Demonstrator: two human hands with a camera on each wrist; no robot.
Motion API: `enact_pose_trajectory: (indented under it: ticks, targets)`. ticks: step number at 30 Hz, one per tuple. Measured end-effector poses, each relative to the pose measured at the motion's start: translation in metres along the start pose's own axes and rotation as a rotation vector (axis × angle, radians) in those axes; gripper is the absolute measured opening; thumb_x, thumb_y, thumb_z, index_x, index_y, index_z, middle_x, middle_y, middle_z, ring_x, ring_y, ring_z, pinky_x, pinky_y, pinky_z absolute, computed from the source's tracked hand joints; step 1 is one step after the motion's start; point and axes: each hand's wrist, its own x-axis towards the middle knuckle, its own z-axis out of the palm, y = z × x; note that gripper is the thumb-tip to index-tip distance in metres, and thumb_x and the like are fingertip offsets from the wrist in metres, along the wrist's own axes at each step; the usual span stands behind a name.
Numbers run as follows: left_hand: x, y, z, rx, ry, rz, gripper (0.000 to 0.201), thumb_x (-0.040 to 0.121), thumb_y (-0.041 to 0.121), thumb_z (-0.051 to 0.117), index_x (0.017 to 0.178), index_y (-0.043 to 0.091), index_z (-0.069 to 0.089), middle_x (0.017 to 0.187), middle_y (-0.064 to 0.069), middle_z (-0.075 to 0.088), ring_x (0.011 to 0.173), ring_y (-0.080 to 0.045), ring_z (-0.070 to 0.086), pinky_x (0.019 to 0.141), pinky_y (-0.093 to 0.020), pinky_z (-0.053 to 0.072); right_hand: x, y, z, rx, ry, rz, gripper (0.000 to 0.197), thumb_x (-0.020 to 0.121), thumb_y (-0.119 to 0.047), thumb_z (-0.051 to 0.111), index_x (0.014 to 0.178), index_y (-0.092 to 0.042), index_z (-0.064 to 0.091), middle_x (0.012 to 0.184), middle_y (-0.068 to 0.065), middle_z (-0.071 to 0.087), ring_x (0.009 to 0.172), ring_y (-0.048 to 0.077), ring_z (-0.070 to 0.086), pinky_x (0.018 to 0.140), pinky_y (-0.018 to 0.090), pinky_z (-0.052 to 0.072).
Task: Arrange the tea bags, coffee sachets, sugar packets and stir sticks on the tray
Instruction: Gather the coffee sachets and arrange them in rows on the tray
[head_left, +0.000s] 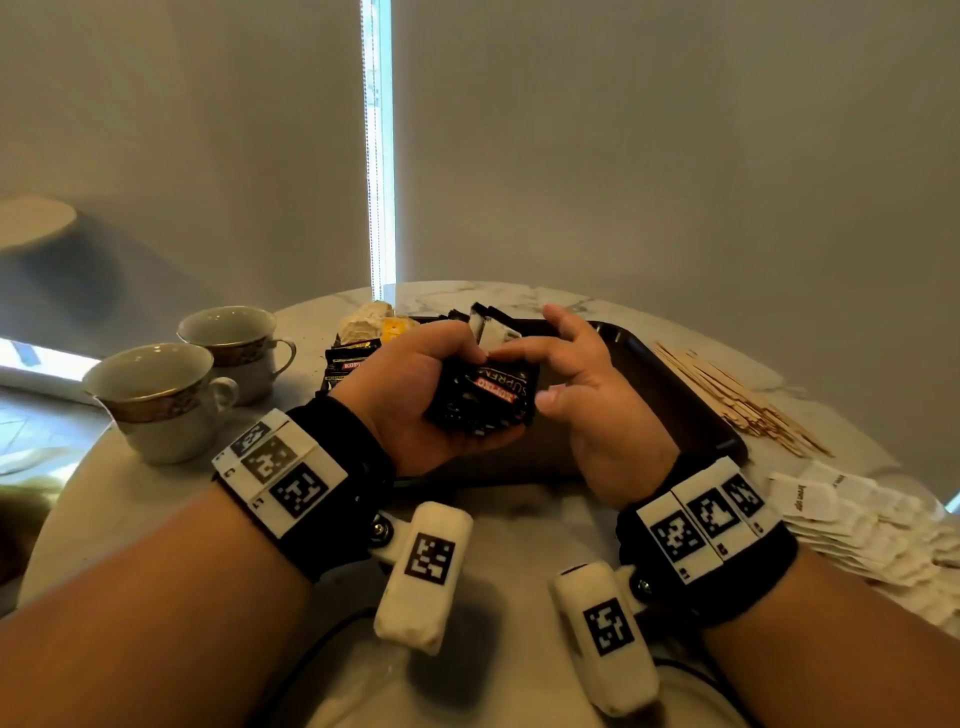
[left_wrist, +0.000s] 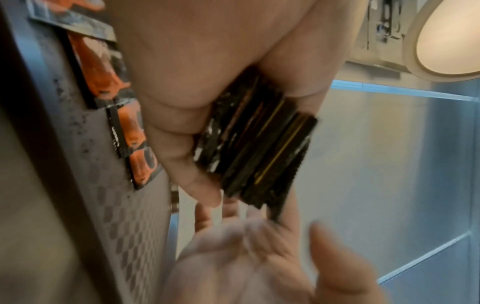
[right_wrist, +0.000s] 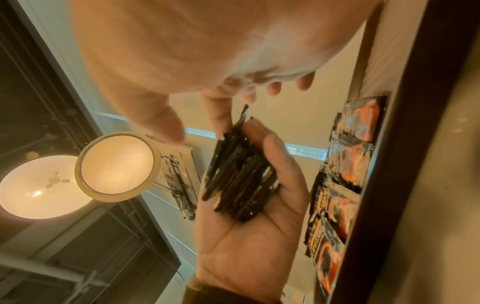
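My left hand (head_left: 410, 384) grips a thick stack of black coffee sachets (head_left: 483, 402) (left_wrist: 254, 148) (right_wrist: 241, 174) above the dark tray (head_left: 675, 400). My right hand (head_left: 576, 374) hovers just to the right with its fingers spread; its index finger touches the stack's top edge and its thumb stands apart. More coffee sachets (head_left: 350, 364) (left_wrist: 122, 115) (right_wrist: 345, 170) lie in a row at the tray's left side. Tea bags (head_left: 371, 318) are heaped beyond them. Wooden stir sticks (head_left: 727, 397) lie on the table right of the tray. White sugar packets (head_left: 857, 519) are fanned out at the near right.
Two gold-rimmed cups (head_left: 156, 400) (head_left: 234, 340) stand on the round marble table (head_left: 130, 509) at the left. A closed blind hangs behind the table. The tray's right half is bare.
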Motion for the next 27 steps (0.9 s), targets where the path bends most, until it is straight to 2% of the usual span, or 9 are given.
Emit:
enact_pose_trajectory:
  ticks: [2, 4, 7, 12, 14, 16, 18, 21, 27]
  targets:
    - [0.000, 0.005, -0.002, -0.014, 0.015, 0.026, 0.062, 0.070, 0.015, 0.055, 0.130, 0.000, 0.056, 0.112, -0.023, 0.063, 0.095, -0.034, 0.066, 0.075, -0.043, 0.061, 0.000, 0.000, -0.001, -0.021, 0.035, -0.037, 0.056, 0.079, 0.003, 0.057, 0.110, -0.043, 0.064, 0.156, -0.007, 0.027, 0.128, -0.009, 0.035, 0.079, -0.002, 0.040]
    - [-0.002, 0.008, -0.003, 0.019, 0.009, 0.019, 0.054, 0.070, 0.015, 0.054, 0.122, 0.002, 0.057, 0.103, -0.022, 0.065, 0.085, -0.032, 0.068, 0.067, -0.038, 0.060, 0.000, 0.005, -0.001, -0.122, 0.069, -0.084, 0.066, 0.084, 0.012, 0.053, 0.119, -0.044, 0.062, 0.152, -0.007, 0.036, 0.128, -0.007, 0.042, 0.083, 0.003, 0.044]
    - [-0.002, 0.006, -0.004, 0.060, 0.033, -0.022, 0.050, 0.072, 0.015, 0.058, 0.120, 0.003, 0.056, 0.096, -0.020, 0.068, 0.077, -0.029, 0.070, 0.067, -0.035, 0.057, 0.002, 0.015, -0.002, -0.143, 0.128, -0.103, 0.052, 0.090, 0.005, 0.060, 0.121, -0.036, 0.066, 0.144, -0.005, 0.048, 0.128, 0.003, 0.049, 0.086, 0.009, 0.047]
    - [-0.004, 0.006, -0.004, 0.095, 0.064, -0.062, 0.046, 0.073, 0.017, 0.062, 0.116, 0.002, 0.056, 0.088, -0.017, 0.069, 0.070, -0.026, 0.071, 0.062, -0.036, 0.056, 0.006, 0.020, -0.003, -0.125, 0.227, -0.078, 0.036, 0.094, 0.001, 0.059, 0.112, -0.026, 0.074, 0.132, -0.007, 0.057, 0.119, -0.004, 0.054, 0.092, 0.006, 0.044]
    - [-0.006, 0.008, -0.003, 0.071, 0.076, -0.033, 0.038, 0.075, 0.020, 0.063, 0.110, 0.005, 0.058, 0.085, -0.013, 0.068, 0.067, -0.024, 0.068, 0.065, -0.035, 0.054, 0.007, 0.021, -0.003, -0.079, 0.286, -0.066, 0.031, 0.096, -0.002, 0.059, 0.109, -0.025, 0.074, 0.118, -0.010, 0.065, 0.104, -0.009, 0.060, 0.082, 0.004, 0.046]
    - [-0.005, 0.012, -0.004, -0.002, 0.130, 0.036, 0.034, 0.077, 0.021, 0.063, 0.108, 0.008, 0.058, 0.085, -0.010, 0.066, 0.068, -0.022, 0.065, 0.069, -0.035, 0.052, 0.009, 0.024, -0.006, 0.015, 0.380, 0.027, 0.021, 0.099, -0.012, 0.059, 0.107, -0.024, 0.074, 0.081, -0.020, 0.068, 0.070, -0.008, 0.062, 0.061, 0.007, 0.045]
    - [-0.004, 0.017, -0.010, -0.022, 0.224, 0.152, 0.026, 0.085, 0.019, 0.060, 0.108, 0.009, 0.058, 0.087, -0.007, 0.065, 0.070, -0.019, 0.064, 0.068, -0.035, 0.052, 0.013, 0.031, -0.010, 0.013, 0.469, 0.157, 0.015, 0.100, -0.023, 0.059, 0.104, -0.026, 0.073, 0.065, -0.017, 0.065, 0.059, -0.003, 0.056, 0.059, 0.019, 0.046]
    - [-0.005, 0.025, -0.017, -0.041, 0.335, 0.268, 0.022, 0.092, 0.017, 0.054, 0.111, 0.006, 0.062, 0.093, -0.007, 0.064, 0.078, -0.018, 0.064, 0.069, -0.036, 0.051, 0.019, 0.042, -0.013, 0.009, 0.480, 0.308, 0.015, 0.096, -0.022, 0.064, 0.109, -0.030, 0.065, 0.084, -0.003, 0.074, 0.065, 0.007, 0.061, 0.062, 0.029, 0.053]
    - [-0.010, 0.034, -0.025, -0.102, 0.394, 0.413, 0.026, 0.093, 0.017, 0.050, 0.112, 0.005, 0.061, 0.090, -0.006, 0.062, 0.079, -0.016, 0.061, 0.075, -0.036, 0.049, 0.028, 0.045, -0.011, 0.111, 0.319, 0.533, 0.024, 0.096, 0.000, 0.058, 0.118, -0.009, 0.058, 0.099, 0.016, 0.072, 0.066, 0.018, 0.067, 0.056, 0.029, 0.056]
